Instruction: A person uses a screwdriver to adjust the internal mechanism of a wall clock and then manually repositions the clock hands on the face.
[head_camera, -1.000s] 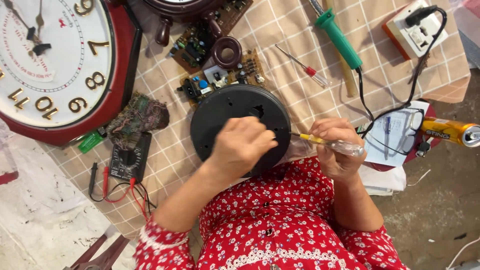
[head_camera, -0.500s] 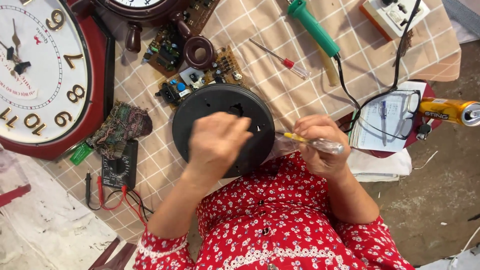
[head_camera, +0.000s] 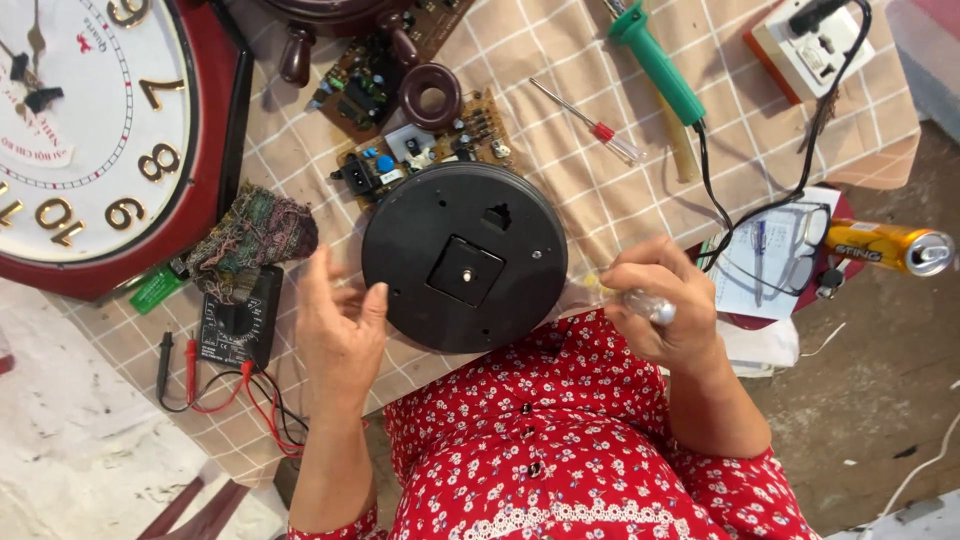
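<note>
From the head view, a round black clock back (head_camera: 465, 258) lies face-down on the checked counter (head_camera: 560, 110) just in front of the person, its square movement housing at the centre, with the left hand (head_camera: 340, 325) released, fingers spread, touching the disc's left rim. The right hand (head_camera: 665, 310) is clenched around a clear-handled screwdriver (head_camera: 640, 302) just beside the disc's right rim, the tool's long axis lying roughly level and pointing left toward the disc; both hands flank the disc, the left the closer. A circuit board (head_camera: 420, 150) lies just beyond the disc, a black multimeter (head_camera: 238, 320) left of the left hand.
</note>
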